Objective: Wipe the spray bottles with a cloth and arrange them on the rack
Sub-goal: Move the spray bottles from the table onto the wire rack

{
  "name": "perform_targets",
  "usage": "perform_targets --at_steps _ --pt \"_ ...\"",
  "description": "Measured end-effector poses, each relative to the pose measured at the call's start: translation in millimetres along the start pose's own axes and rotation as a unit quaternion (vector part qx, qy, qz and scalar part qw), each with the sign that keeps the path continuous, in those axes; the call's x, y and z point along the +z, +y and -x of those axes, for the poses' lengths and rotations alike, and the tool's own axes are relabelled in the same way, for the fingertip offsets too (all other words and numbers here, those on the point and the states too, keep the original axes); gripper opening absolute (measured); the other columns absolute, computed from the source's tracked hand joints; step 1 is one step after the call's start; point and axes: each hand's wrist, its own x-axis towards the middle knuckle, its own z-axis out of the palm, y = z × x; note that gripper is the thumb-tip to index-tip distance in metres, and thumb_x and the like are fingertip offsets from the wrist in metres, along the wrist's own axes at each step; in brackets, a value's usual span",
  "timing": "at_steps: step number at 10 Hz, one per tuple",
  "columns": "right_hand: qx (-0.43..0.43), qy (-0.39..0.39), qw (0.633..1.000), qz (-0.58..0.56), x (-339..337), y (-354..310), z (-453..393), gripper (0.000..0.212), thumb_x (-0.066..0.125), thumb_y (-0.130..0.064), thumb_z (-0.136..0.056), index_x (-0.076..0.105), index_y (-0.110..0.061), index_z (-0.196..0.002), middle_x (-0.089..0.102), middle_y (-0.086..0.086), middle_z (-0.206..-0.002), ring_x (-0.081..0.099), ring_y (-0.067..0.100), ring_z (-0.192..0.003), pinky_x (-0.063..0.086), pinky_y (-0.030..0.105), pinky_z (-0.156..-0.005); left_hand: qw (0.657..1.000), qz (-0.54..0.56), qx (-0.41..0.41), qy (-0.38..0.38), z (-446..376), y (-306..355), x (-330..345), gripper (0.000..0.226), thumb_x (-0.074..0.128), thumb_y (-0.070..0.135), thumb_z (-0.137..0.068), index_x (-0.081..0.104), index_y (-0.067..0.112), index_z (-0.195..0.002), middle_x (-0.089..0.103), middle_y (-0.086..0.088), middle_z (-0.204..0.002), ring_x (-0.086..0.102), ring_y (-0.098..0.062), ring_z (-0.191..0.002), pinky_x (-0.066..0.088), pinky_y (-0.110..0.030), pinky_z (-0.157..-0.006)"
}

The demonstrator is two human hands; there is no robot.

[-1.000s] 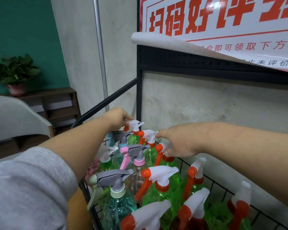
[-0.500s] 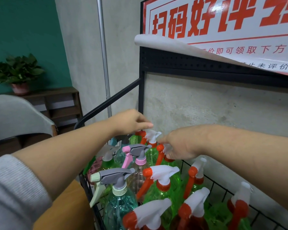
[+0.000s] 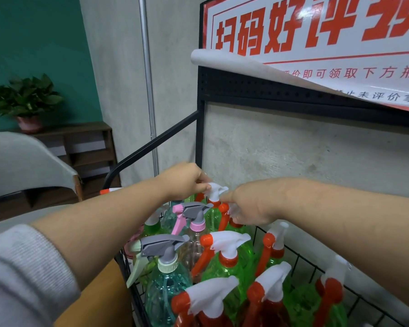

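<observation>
Since half a second ago the left hand (image 3: 184, 180) has moved a little toward 3 o'clock, and its curled fingers now pinch the white trigger head of the back-row green spray bottle (image 3: 213, 212), where before they hovered over it; the right hand (image 3: 250, 206) has barely shifted, its fingers curled down over a second bottle head (image 3: 230, 212) at the green bottle's 3 o'clock, though whether they grip it cannot be told; both forearms reach in from 6 o'clock. The green bottle stands upright at the rear of the black wire rack (image 3: 151, 142), close against the rough grey concrete wall (image 3: 293, 149); its body is clear tinted plastic, its collar orange. Crowded at its 6 o'clock stand more glossy bottles: a pink and grey headed one (image 3: 194, 214); a pale blue one with a grey trigger (image 3: 165, 279); a green one with an orange lever (image 3: 224, 258).
</observation>
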Motion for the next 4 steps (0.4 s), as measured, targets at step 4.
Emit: perform_targets --at_steps 4 --pt "0.016 0.039 0.998 0.049 11.9 -4.7 -8.6 0.058 0.042 -0.012 -0.102 0.014 -0.016 -0.152 0.037 0.008 -0.147 0.05 0.022 -0.12 0.041 0.028 -0.085 0.999 0.009 -0.03 0.001 1.0 6.6 1.7 0.043 0.054 0.045 -0.097 0.063 0.018 -0.129 0.072 -0.006 -0.111 0.064 -0.023 -0.101 0.049 -0.034 -0.088"
